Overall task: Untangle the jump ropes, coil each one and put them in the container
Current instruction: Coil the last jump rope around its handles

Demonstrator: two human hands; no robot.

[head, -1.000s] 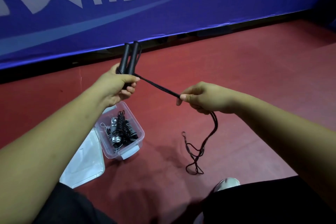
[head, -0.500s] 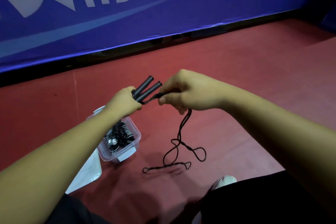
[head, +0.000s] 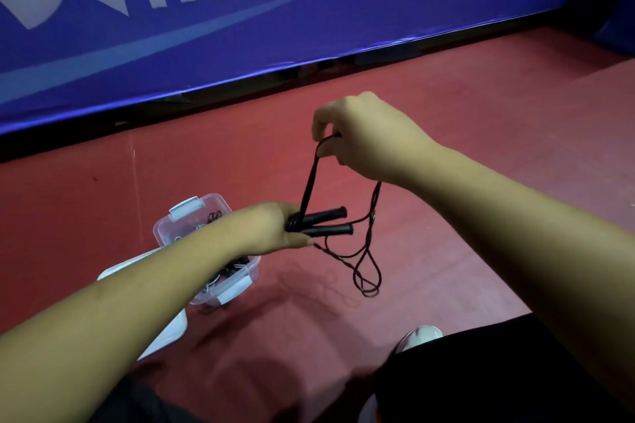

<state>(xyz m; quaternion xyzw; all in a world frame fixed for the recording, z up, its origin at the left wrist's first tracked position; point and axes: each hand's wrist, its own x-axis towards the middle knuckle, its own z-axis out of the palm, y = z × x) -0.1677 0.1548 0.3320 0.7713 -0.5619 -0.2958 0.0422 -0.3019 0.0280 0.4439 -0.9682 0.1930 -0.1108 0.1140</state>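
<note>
Jump rope point(head: 309, 182) raised by right hand point(head: 364, 137), 2 handles point(head: 324, 216) lowered in left hand point(head: 271, 228)

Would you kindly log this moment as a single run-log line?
step: coiling rope | left hand: grips both handles | right hand: pinches rope above handles | container: open, other ropes inside | slack: dangles in loops

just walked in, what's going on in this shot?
A person over a red floor is partway through coiling a jump rope. The left hand grips both black handles together; the right hand pinches a loop of cord above them, the rest dangling loose. A clear container under the left forearm already holds ropes, with its lid beside it.
</note>
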